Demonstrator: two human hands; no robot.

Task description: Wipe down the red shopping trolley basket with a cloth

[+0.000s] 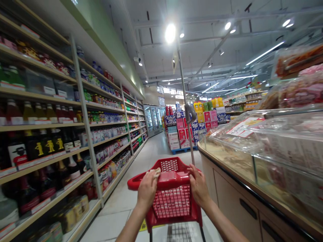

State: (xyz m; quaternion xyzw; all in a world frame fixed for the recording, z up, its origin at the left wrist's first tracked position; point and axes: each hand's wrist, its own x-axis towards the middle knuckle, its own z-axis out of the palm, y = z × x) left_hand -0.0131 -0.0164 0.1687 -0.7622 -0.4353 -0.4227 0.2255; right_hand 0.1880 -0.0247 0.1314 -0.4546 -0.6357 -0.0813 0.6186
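Observation:
A red plastic shopping cart (174, 201) with a mesh basket stands in front of me in the aisle. My left hand (148, 185) is wrapped over the left part of its red handle (171, 178). A small pale, crumpled piece, perhaps tissue or cloth, shows at the fingers of that hand. At the handle's right end, my right hand (199, 185) is curled around it, with the fingertips partly hidden. Just beyond my right hand, a thin metal pole (185, 84) rises upward and carries a grey hook-like part (189, 113).
Shelves (103, 134) of bottles, cans and packets line the left side. Close on the right is a display counter (227, 188) with clear plastic food boxes (285, 144). Stacked cartons (183, 132) stand ahead on a blue pallet, with glass-door fridges (152, 117) farther back.

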